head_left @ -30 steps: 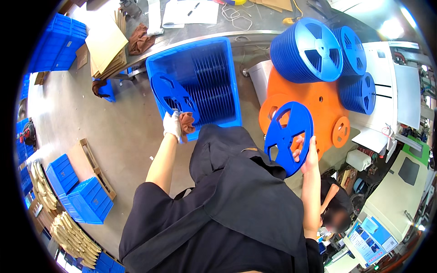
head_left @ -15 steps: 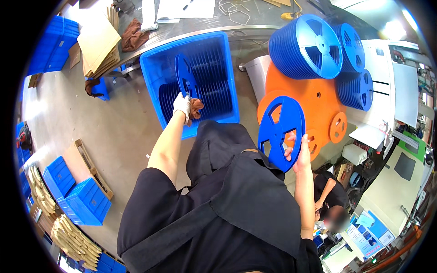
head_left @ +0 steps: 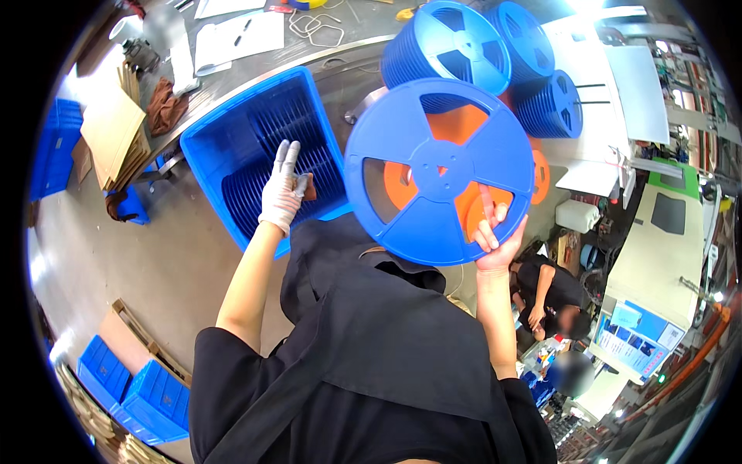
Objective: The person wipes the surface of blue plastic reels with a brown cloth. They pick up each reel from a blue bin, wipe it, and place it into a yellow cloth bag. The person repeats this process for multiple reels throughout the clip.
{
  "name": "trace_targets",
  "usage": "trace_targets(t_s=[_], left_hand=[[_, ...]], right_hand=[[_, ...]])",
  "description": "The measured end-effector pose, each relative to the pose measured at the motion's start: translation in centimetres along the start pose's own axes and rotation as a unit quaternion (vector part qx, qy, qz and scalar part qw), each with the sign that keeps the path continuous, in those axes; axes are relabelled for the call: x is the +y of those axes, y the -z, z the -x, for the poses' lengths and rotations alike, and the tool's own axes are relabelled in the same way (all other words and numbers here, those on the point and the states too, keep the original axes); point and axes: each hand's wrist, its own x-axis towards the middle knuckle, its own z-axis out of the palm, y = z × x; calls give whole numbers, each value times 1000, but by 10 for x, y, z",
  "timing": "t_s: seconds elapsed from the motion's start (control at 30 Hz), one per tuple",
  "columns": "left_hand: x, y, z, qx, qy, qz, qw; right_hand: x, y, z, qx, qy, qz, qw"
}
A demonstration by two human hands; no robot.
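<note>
Well to the right of the blue bin [head_left: 232,116], on the side of a pale machine [head_left: 653,267], hangs a blue-and-white sheet [head_left: 638,336] with rows of print too small to make out. Beyond the bin lie white papers [head_left: 267,31], and any writing on them is equally unclear.

Just right of the bin, a blue reel [head_left: 464,168] is held up with its flat face toward the camera; in this view its left rim meets the bin's right edge. The right hand [head_left: 501,243], bare, grips the reel's lower right rim, fingers showing through one of its windows.

Over the bin's near part, above the standing reels [head_left: 247,197] inside, is the left hand [head_left: 282,199] in a white glove. Two fingers point straight out, side by side, while a corner of brown cloth [head_left: 311,188] pokes out by the thumb, pinched there.

Near the bin's lower left corner, the left forearm [head_left: 251,278] slants up toward it; the right forearm [head_left: 496,317] rises almost upright, well to the bin's right.
</note>
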Motion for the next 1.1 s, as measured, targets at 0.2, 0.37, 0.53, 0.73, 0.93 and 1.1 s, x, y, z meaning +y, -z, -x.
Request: trace_targets(t_s=[0.2,0.37,0.53,0.73,0.93,1.1], left_hand=[[80,17,-14,-65,-360,-251,896],[102,21,-10,-62,-384,-307,869],[104,28,-1,-81,-356,-327,872],[75,65,11,14,-127,-50,990],[182,39,15,146,-37,182,972],[205,-24,14,5,-259,-106,960]], right_hand=[[0,-4,-5,-58,-50,-115,990],[-1,-10,-13,-110,-60,-118,985],[-7,-19,-18,-114,-83,-107,984],[-6,-29,-14,-118,-68,-93,986],[16,-35,-7,-109,-77,-130,982],[31,-42,8,-84,-101,-112,985]])
